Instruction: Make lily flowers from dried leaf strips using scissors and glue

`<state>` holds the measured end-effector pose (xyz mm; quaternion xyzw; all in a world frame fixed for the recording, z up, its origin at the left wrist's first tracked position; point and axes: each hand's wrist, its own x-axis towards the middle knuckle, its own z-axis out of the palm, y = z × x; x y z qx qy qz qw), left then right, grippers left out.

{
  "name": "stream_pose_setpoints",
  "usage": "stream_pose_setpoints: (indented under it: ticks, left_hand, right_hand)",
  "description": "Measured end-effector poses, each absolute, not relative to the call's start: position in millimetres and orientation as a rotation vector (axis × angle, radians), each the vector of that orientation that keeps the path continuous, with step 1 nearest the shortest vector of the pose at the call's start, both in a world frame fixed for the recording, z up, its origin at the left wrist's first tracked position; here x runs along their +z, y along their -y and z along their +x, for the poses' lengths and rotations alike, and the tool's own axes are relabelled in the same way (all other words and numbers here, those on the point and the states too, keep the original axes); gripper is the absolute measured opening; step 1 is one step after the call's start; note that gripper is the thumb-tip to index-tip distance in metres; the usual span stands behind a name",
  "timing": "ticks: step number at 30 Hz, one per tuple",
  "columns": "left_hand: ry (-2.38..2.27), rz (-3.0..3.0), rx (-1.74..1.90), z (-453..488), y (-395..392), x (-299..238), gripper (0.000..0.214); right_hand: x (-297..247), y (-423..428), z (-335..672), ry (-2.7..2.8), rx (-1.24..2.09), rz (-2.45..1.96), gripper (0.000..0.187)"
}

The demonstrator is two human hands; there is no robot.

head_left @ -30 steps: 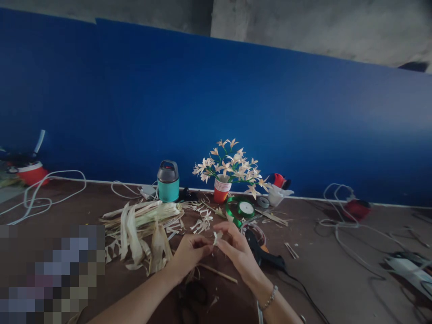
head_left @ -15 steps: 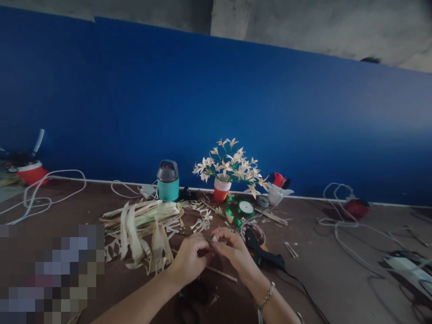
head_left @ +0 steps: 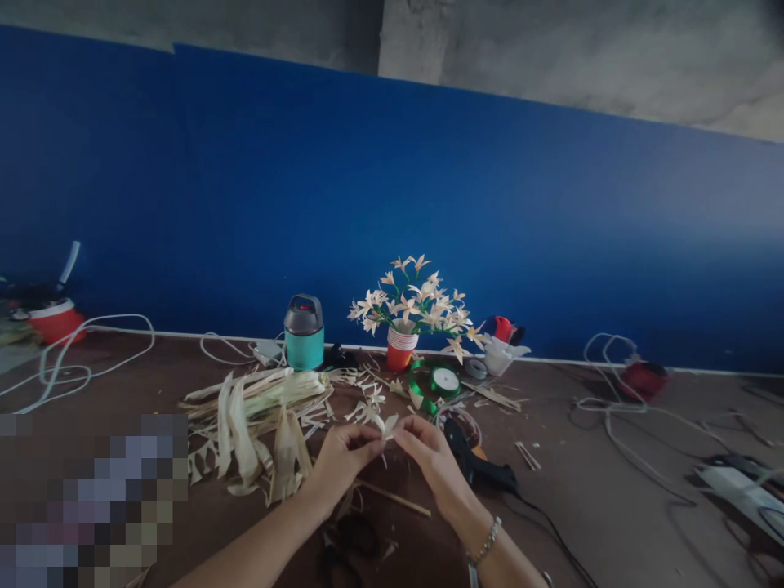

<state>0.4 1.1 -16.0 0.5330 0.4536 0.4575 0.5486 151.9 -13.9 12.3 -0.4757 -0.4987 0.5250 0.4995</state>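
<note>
Between my hands is a small pale flower [head_left: 385, 426] that looks cut from dried husk. My left hand [head_left: 346, 457] pinches its lower end between thumb and fingers. With thumb and fingertips, my right hand [head_left: 429, 457] pinches a petal on its right side. Just beyond my fingers lie similar pale flower pieces [head_left: 372, 397]. Dried husks [head_left: 238, 433] are heaped to the left of my left hand. A black glue gun [head_left: 474, 461] rests right beside my right hand, and a thin stick [head_left: 395, 498] lies below both hands.
Black scissors [head_left: 349, 543] lie near the front. Behind my hands stand a cup stack [head_left: 402, 346] holding finished pale flowers [head_left: 422, 302], a green ribbon roll [head_left: 445, 380] and a teal lidded container [head_left: 305, 333]. White cables [head_left: 618, 425] loop at right; a blue partition [head_left: 367, 180] closes off the back.
The pale flower has come into clear view above my fingertips, where it was mostly covered before. My hands have shifted slightly apart, and the scissors show more plainly.
</note>
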Motion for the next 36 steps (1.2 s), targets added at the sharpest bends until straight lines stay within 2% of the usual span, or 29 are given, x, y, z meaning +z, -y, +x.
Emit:
stream_pose_setpoints:
  ticks: [8,14,19,22,24,26,28,33,36]
  left_hand:
    - [-1.17,1.482,1.044,-1,4,-4,0.018]
    - [-1.167,1.733,1.209,-3,5,-9,0.007]
    - [-1.128,1.771,1.246,-3,4,-12,0.008]
    - [-1.172,1.621,1.231,-2,3,-10,0.007]
    - [-1.206,1.489,1.19,-1,3,-8,0.011]
    - [-1.206,1.362,1.159,0,3,-7,0.016]
    - [-1.184,1.252,1.148,0,3,-6,0.021]
    - [-1.168,1.088,1.107,-2,2,-13,0.028]
    - [-1.149,1.058,1.107,-4,0,-19,0.029]
  right_hand:
    - [13,13,149,1.193,1.226,-1.186,0.012]
    - [12,13,149,1.162,1.182,-1.302,0.017]
    - [9,10,149,1.24,1.133,-1.314,0.024]
    - [14,6,165,1.44,0.912,-1.386,0.024]
    - [20,7,185,1.666,0.583,-1.578,0.016]
    - [25,12,207,1.852,0.182,-1.883,0.023]
    - [24,21,225,1.943,-0.043,-2.195,0.031]
    - [5,39,240,2.118,-0.13,-2.29,0.055]
    - [-2,36,243,2.077,-0.104,-2.209,0.06]
